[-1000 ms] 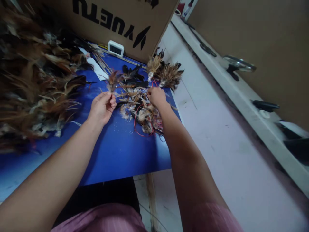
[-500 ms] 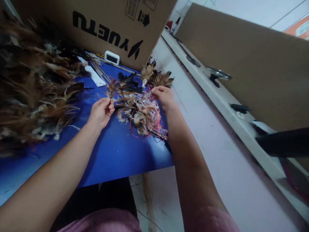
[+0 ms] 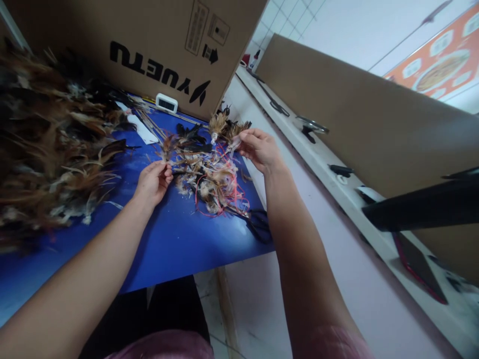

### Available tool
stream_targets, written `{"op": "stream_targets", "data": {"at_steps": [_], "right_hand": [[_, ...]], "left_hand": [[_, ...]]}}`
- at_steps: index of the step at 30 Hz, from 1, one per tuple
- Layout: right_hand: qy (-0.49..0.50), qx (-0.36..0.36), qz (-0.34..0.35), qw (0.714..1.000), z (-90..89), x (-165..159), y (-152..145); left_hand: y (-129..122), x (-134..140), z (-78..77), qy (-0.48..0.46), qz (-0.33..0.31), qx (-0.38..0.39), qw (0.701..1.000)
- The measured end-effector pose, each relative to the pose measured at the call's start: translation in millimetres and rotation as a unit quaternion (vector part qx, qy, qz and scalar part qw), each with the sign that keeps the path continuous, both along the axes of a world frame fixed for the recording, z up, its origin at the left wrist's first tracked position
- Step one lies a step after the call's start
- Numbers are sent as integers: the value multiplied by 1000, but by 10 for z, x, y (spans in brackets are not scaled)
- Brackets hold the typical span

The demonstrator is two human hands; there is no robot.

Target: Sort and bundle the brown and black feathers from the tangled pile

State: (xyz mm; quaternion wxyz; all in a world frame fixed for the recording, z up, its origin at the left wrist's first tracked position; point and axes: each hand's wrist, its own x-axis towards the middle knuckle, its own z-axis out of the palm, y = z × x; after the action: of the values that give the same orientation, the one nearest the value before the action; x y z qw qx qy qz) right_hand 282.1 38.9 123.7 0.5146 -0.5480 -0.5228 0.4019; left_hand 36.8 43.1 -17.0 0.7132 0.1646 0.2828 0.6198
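My left hand (image 3: 154, 183) is closed, pinching a small bunch of brown feathers (image 3: 169, 145) by its base, tips pointing up. My right hand (image 3: 260, 148) pinches something pale and wispy (image 3: 235, 144); its kind is not clear. Between and below my hands lies a loose heap of feather scraps (image 3: 209, 187) mixed with pink string (image 3: 235, 187). Just beyond the right fingertips stand feather bundles (image 3: 218, 122) with a white-wrapped base. Black-handled scissors (image 3: 258, 223) rest by the heap, their blades partly under it.
A big feather pile (image 3: 56, 154) covers the left of the blue table (image 3: 179, 249). A YUETU cardboard box (image 3: 157, 30) stands behind a small white digital clock (image 3: 166, 103). To the right runs a ledge (image 3: 318, 164) holding a phone (image 3: 419, 269) and other items.
My right hand has drawn back to the right from the heap with the pale wisp, uncovering the scissors' handles. The left hand keeps its pinch on the feathers. The view has shifted right.
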Motion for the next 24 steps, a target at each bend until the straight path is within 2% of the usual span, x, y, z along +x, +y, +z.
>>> {"op": "stream_targets", "data": {"at_steps": [3, 6, 11, 20, 24], "right_hand": [[-12, 3, 2, 1000, 92, -38, -19], [-19, 18, 14, 1000, 104, -76, -16], [-36, 25, 32, 999, 33, -183, -41], [-98, 6, 7, 995, -7, -346, -111], [-76, -19, 32, 996, -109, -449, -154]], "left_hand": [[3, -4, -4, -9, -6, -3, 1000], [2, -3, -4, -15, -13, -6, 1000], [-10, -3, 4, -19, -23, -8, 1000], [-19, -9, 23, -23, -38, -2, 999], [-55, 21, 31, -30, -63, 6, 998]]}}
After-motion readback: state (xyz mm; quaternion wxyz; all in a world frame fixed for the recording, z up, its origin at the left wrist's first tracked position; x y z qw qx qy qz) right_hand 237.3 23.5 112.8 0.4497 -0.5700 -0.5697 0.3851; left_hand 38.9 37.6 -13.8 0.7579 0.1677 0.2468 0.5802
